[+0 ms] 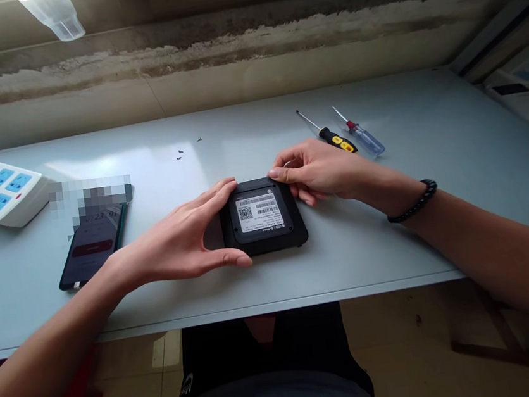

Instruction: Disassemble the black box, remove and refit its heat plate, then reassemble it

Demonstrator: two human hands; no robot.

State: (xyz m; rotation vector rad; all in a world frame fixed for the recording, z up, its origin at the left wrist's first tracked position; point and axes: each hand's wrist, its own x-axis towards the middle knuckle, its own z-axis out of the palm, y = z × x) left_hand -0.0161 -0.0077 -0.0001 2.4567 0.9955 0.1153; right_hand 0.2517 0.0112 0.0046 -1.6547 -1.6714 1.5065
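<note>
A flat black electronics box (272,240) lies on the table, its underside up. A white label (260,212) with a QR code and barcodes covers its middle. My left hand (178,237) grips the box from the left, thumb along the near edge and fingers at the far left corner. At the far right corner, my right hand (316,170) pinches the edge, thumb on top and the other fingers curled beside the box. Behind the box lie several small dark screws (180,151). A black and yellow screwdriver (334,139) rests just beyond my right hand.
A clear-handled screwdriver (365,136) lies beside the yellow one. On the left are a phone (92,243) showing a timer and a white power strip (21,204) with blue sockets. The grey table (349,271) meets a wall at the back.
</note>
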